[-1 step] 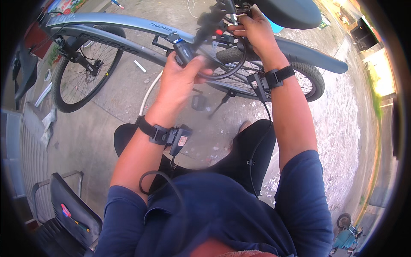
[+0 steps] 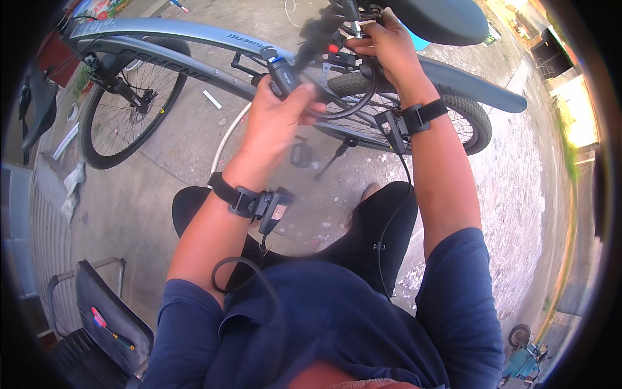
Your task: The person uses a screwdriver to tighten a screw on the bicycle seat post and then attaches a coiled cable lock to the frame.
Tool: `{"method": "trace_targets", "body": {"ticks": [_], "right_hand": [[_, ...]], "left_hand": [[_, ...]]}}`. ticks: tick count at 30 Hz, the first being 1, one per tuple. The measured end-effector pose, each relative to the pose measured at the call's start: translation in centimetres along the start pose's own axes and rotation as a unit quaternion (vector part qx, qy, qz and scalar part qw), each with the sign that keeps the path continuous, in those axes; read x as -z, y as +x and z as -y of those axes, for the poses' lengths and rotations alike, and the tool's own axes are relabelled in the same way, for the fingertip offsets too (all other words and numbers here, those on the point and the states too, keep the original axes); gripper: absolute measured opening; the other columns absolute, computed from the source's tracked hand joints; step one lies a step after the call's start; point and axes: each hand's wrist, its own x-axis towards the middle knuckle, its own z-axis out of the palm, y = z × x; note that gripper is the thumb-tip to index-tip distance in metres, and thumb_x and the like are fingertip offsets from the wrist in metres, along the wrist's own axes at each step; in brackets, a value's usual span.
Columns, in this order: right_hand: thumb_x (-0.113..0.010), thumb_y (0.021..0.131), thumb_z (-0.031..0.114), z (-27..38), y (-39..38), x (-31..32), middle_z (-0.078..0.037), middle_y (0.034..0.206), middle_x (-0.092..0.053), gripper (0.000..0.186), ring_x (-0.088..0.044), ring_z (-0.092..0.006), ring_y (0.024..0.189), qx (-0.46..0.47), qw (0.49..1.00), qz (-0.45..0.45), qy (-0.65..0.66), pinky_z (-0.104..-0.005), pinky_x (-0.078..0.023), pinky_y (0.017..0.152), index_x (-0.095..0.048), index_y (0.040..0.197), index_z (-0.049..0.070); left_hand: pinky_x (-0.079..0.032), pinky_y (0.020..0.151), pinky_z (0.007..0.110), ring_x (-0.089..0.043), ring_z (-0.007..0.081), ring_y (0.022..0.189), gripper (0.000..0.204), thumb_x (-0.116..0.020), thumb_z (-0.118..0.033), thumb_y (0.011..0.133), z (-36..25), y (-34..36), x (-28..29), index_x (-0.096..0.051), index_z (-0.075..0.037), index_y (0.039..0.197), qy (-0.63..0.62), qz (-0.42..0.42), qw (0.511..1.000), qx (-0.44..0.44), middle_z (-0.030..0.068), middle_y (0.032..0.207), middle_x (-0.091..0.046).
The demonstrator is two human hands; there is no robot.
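Note:
My left hand (image 2: 278,107) is closed around the black, blue-ringed cylindrical head of a cable lock (image 2: 283,74), beside the grey bicycle frame (image 2: 168,58). The lock's dark cable (image 2: 353,110) curves from there toward my right hand (image 2: 387,48). That hand is raised under the black saddle (image 2: 444,19), next to the seat post (image 2: 352,16). Its fingers are bent at the clamp area, and what they grip is partly hidden. A small red light (image 2: 334,48) shows beside the fingertips. The area left of it is blurred.
The rear wheel (image 2: 476,123) with its black mudguard (image 2: 473,84) lies beyond my right forearm; the front wheel (image 2: 97,129) is at left. A chair (image 2: 110,311) bearing a screwdriver (image 2: 116,337) stands at lower left. A pale hose (image 2: 227,136) runs along the concrete ground.
My left hand and the lock head have shifted slightly to the right. The right hand stays at the seat post.

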Motion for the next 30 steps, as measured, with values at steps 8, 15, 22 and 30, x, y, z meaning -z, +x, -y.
{"method": "trace_targets", "body": {"ticks": [8, 15, 22, 30], "right_hand": [[-0.046, 0.096, 0.02, 0.1, 0.3, -0.1, -0.009, 0.083, -0.063, 0.028, -0.059, -0.0156, 0.066, -0.081, 0.995, -0.039, 0.048, -0.0323, -0.048, 0.057, -0.058, 0.109, -0.002], [-0.045, 0.1, 0.026, 2.4, 0.7, -0.6, -0.006, 0.086, -0.062, 0.029, -0.055, -0.0122, 0.068, -0.045, 0.99, -0.086, -0.1, -0.0299, -0.046, 0.056, -0.06, 0.108, 0.003], [-0.048, 0.099, 0.024, 2.2, 1.1, 1.2, -0.008, 0.091, -0.065, 0.029, -0.061, -0.0156, 0.073, -0.043, 0.994, -0.04, -0.091, -0.0271, -0.049, 0.058, -0.061, 0.111, 0.001], [-0.053, 0.097, 0.023, 1.4, 1.4, 2.2, -0.01, 0.095, -0.07, 0.031, -0.07, -0.0212, 0.075, -0.083, 0.995, -0.056, -0.029, -0.0237, -0.052, 0.06, -0.063, 0.114, -0.002]], "left_hand": [[-0.053, 0.064, 0.027, -0.069, 0.0174, 0.081, 0.038, -0.066, -0.01, 0.092, 1.0, 1.3, -1.5, -0.047, -0.001, 0.123, 0.071, -0.005, 0.997, -0.026, 0.0067, 0.097, -0.064], [-0.054, 0.075, 0.028, -0.065, 0.0132, 0.087, 0.057, -0.066, -0.004, 0.09, 1.5, -0.1, 2.6, -0.038, 0.003, 0.139, 0.246, 0.027, 0.962, -0.118, 0.0069, 0.1, -0.063], [-0.053, 0.082, 0.034, -0.068, 0.026, 0.094, 0.053, -0.07, -0.013, 0.085, 0.6, -1.6, 1.9, -0.049, -0.007, 0.134, 0.316, 0.002, 0.938, -0.138, 0.0171, 0.11, -0.067], [-0.052, 0.081, 0.028, -0.063, 0.0116, 0.091, 0.05, -0.069, -0.004, 0.088, -0.1, -2.7, 0.8, -0.048, -0.005, 0.133, 0.364, 0.014, 0.909, -0.205, 0.0061, 0.102, -0.066]]}}
